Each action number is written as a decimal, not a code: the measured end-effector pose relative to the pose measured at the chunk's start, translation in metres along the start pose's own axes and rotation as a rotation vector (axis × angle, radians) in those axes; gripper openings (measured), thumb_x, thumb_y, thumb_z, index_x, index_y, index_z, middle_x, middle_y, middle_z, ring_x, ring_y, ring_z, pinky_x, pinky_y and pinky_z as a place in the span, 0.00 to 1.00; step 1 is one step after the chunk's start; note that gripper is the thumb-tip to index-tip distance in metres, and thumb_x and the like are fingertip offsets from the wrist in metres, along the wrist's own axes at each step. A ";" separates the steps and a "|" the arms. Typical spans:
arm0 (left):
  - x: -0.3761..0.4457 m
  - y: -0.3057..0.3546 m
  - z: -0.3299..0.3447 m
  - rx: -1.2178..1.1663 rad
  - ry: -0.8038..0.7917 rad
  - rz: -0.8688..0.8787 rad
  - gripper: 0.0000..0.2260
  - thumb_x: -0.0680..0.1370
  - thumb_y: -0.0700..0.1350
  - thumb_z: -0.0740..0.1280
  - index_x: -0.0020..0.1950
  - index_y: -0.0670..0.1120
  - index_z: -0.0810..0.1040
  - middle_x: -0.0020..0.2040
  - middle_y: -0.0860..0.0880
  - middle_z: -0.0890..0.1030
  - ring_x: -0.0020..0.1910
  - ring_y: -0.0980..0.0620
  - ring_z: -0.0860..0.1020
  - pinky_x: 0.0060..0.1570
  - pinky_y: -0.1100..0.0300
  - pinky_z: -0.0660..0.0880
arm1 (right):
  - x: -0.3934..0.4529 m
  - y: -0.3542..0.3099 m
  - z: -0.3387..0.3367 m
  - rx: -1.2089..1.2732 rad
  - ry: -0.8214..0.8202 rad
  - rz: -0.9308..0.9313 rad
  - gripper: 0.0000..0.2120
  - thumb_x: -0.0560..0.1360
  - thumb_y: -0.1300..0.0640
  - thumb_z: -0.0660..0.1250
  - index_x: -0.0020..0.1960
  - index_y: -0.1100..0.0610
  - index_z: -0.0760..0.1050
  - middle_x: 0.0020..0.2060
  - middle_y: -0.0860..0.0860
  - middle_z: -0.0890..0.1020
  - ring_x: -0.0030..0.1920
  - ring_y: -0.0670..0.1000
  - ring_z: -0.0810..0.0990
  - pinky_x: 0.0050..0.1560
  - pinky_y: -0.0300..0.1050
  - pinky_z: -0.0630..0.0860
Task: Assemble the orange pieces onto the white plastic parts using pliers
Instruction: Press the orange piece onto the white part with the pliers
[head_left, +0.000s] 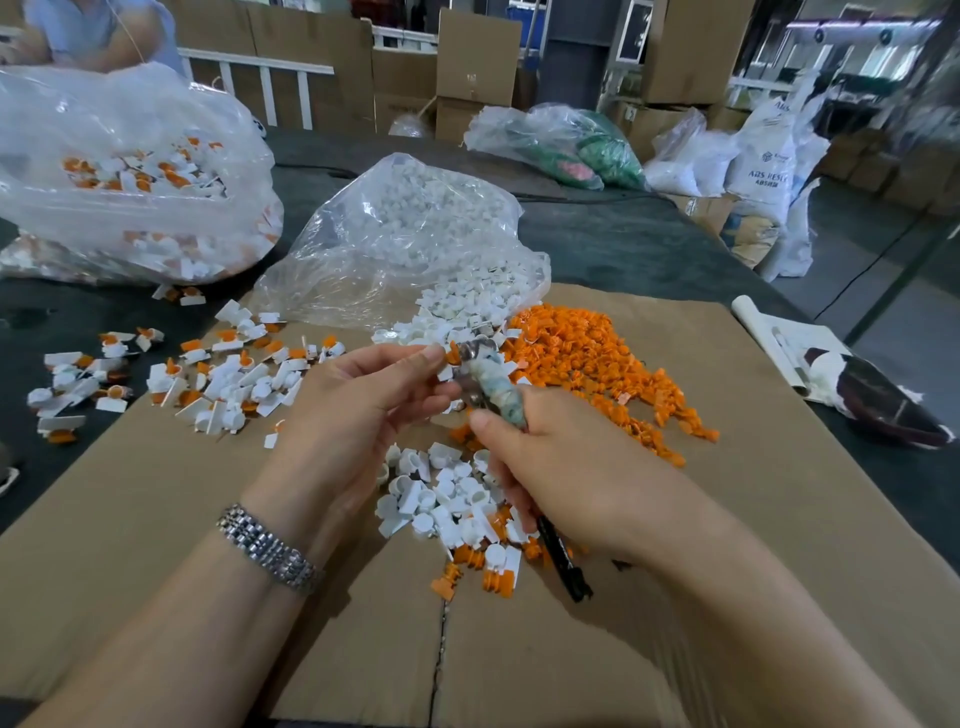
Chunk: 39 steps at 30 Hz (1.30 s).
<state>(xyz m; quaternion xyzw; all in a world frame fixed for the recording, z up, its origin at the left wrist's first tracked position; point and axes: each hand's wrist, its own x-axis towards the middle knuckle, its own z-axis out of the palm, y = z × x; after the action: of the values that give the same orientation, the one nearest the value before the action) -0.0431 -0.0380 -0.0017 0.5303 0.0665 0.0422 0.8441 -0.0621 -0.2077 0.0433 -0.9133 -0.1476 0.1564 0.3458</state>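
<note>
My right hand (550, 457) grips the pliers (493, 389), whose cloth-wrapped body points up and away and whose black handle end (563, 561) sticks out below my palm. My left hand (363, 395) pinches a small white part with an orange piece (448, 358) right at the plier jaws. A heap of loose orange pieces (597, 358) lies on the cardboard (156, 519) to the right. Loose white parts (447, 493) lie under my hands. Assembled white-and-orange parts (218, 379) are scattered to the left.
An open clear bag of white parts (410, 234) stands behind my hands. A larger bag of assembled parts (130, 176) sits far left. A folded paper and a dark object (878, 400) lie at the right. Another person's arms show at top left. Boxes and sacks stand behind the table.
</note>
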 end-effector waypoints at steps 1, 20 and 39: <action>0.000 0.000 0.000 -0.006 0.010 -0.001 0.03 0.68 0.41 0.76 0.38 0.42 0.88 0.42 0.41 0.86 0.40 0.48 0.86 0.38 0.65 0.81 | 0.001 -0.001 0.004 -0.022 0.030 0.001 0.17 0.85 0.44 0.55 0.44 0.54 0.70 0.35 0.54 0.78 0.33 0.51 0.76 0.46 0.58 0.79; 0.000 0.000 -0.004 0.112 -0.023 0.033 0.05 0.75 0.43 0.75 0.43 0.41 0.88 0.41 0.39 0.86 0.41 0.43 0.86 0.40 0.62 0.82 | -0.012 0.023 -0.051 0.086 0.018 0.087 0.29 0.69 0.26 0.58 0.52 0.49 0.77 0.39 0.51 0.85 0.41 0.53 0.86 0.53 0.56 0.82; 0.016 0.001 -0.038 1.383 0.518 0.483 0.08 0.83 0.42 0.66 0.58 0.46 0.84 0.56 0.44 0.81 0.39 0.46 0.78 0.37 0.57 0.72 | 0.063 0.102 -0.038 -0.442 0.454 0.197 0.28 0.77 0.37 0.68 0.68 0.53 0.71 0.63 0.54 0.75 0.65 0.57 0.72 0.63 0.58 0.72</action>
<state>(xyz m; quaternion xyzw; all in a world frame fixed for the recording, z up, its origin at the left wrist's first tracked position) -0.0333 -0.0011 -0.0182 0.9095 0.1554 0.2963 0.2466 0.0262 -0.2797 -0.0105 -0.9877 -0.0083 -0.0544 0.1464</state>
